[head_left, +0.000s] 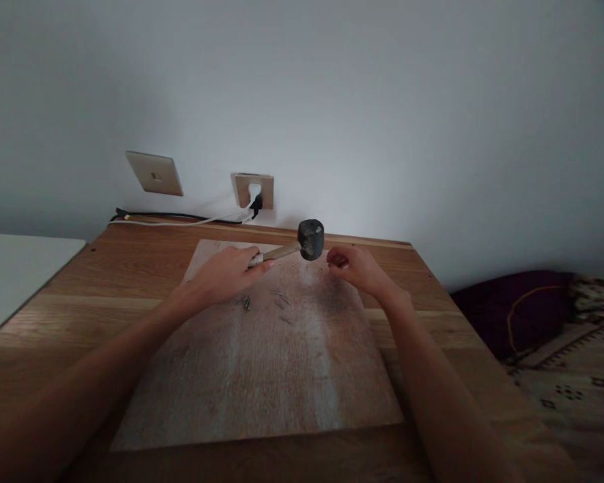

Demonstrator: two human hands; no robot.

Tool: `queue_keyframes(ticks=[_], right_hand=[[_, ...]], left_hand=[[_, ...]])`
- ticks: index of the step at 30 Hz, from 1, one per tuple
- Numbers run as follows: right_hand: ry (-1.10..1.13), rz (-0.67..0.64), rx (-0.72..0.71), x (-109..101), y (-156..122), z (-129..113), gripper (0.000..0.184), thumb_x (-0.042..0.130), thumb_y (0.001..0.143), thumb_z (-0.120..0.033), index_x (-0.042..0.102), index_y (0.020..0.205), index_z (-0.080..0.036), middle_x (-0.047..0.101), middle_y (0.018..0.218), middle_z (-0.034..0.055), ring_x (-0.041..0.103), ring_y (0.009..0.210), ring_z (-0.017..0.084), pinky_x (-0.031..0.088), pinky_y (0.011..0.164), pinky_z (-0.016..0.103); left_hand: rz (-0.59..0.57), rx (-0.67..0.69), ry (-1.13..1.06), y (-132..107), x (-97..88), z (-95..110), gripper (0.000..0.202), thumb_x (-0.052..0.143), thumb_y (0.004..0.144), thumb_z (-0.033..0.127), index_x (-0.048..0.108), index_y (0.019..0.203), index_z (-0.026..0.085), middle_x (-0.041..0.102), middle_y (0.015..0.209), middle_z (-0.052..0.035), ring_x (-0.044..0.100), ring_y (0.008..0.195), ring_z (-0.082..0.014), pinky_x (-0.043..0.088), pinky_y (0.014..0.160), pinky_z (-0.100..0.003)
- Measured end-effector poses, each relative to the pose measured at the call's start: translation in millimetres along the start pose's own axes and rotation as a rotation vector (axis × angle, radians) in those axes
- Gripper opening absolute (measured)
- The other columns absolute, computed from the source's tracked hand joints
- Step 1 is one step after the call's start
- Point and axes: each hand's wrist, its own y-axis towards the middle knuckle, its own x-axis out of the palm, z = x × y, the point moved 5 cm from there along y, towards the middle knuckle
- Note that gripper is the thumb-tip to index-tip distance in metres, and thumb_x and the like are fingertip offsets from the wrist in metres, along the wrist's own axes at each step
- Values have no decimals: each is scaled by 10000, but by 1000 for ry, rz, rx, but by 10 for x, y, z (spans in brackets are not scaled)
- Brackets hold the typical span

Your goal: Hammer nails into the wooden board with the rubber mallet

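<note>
My left hand (231,268) is wrapped round the wooden handle of a mallet (311,239) with a dark, scuffed head. The mallet's head points right, above the far part of a wooden board (262,376). Just right of the head, my right hand (355,267) is closed over the board's far right corner, fingertips pinched together. Whatever sits between those fingertips is too small to make out. Several loose nails (282,300) lie on the board, with a small cluster of nails (246,303) close below my left hand. Tiny marks dot the board near its far edge.
The board rests on a wooden table (413,268) against a white wall. A wall socket (254,190) holds plugs, and cables (181,218) run along the table's back edge. At left is a white surface (30,268); at right lies patterned fabric (574,376).
</note>
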Motion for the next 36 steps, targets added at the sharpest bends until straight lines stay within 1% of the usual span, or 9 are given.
queue_keyframes(ticks=[4, 8, 13, 16, 18, 22, 28, 33, 36], right_hand=[[1, -22, -1, 9, 0, 28, 243, 617, 809, -90, 800, 946, -174, 822, 889, 60, 745, 765, 189, 569, 736, 287], [-6, -66, -12, 60, 19, 6, 232, 655, 837, -104, 836, 962, -175, 839, 918, 65, 766, 794, 205, 580, 764, 296], [-24, -94, -19, 104, 35, -39, 232, 662, 877, -109, 853, 996, -167, 846, 993, 95, 781, 854, 243, 586, 812, 341], [-24, -99, -14, 105, 29, -48, 233, 658, 894, -105, 849, 1011, -166, 844, 1028, 100, 783, 870, 241, 587, 833, 346], [-22, -98, -6, 105, 23, -44, 229, 656, 893, -95, 841, 1011, -160, 842, 1006, 99, 778, 855, 230, 586, 817, 332], [-16, -91, 10, 123, 21, -20, 227, 653, 874, -73, 815, 1015, -146, 826, 947, 91, 754, 820, 204, 573, 776, 296], [-22, -82, 30, 174, 46, 33, 162, 670, 856, -106, 803, 914, -179, 807, 903, 69, 721, 782, 197, 541, 778, 296], [4, -66, 50, 192, 50, 72, 114, 676, 862, -165, 789, 865, -180, 790, 832, 64, 694, 741, 195, 502, 723, 289], [41, -58, 64, 208, 45, 100, 104, 675, 855, -196, 778, 858, -176, 771, 785, 48, 679, 712, 187, 479, 679, 276]], left_hand=[[-11, 9, -11, -4, 65, 5, 506, 405, 1021, 619, 674, 938, 199, 723, 797, -98, 677, 762, -278, 443, 689, -342], [-8, 9, 8, 6, 95, -18, 515, 401, 1021, 610, 691, 990, 186, 749, 872, -126, 702, 821, -297, 471, 732, -354], [-61, -25, 129, -1, 107, -50, 544, 370, 1031, 604, 694, 1035, 167, 759, 926, -159, 720, 893, -336, 488, 774, -383], [-55, -42, 154, -5, 103, -85, 562, 370, 1028, 623, 700, 1064, 170, 763, 954, -162, 725, 896, -330, 498, 789, -382], [-52, -33, 155, -4, 103, -100, 579, 363, 1026, 633, 709, 1071, 171, 765, 955, -166, 727, 903, -332, 507, 804, -389], [-83, -25, 203, -5, 107, -106, 584, 358, 1022, 620, 726, 1083, 170, 771, 959, -180, 729, 920, -358, 519, 819, -419], [-120, -61, 259, -11, 113, -102, 586, 334, 1031, 604, 717, 1149, 177, 782, 1005, -167, 743, 949, -355, 535, 820, -424], [-87, -30, 242, -15, 129, -84, 579, 342, 1038, 605, 721, 1129, 177, 783, 998, -157, 744, 958, -352, 532, 833, -428], [-69, 6, 183, 12, 139, -4, 581, 333, 1052, 607, 714, 1123, 175, 785, 1007, -149, 743, 948, -338, 526, 824, -417]])
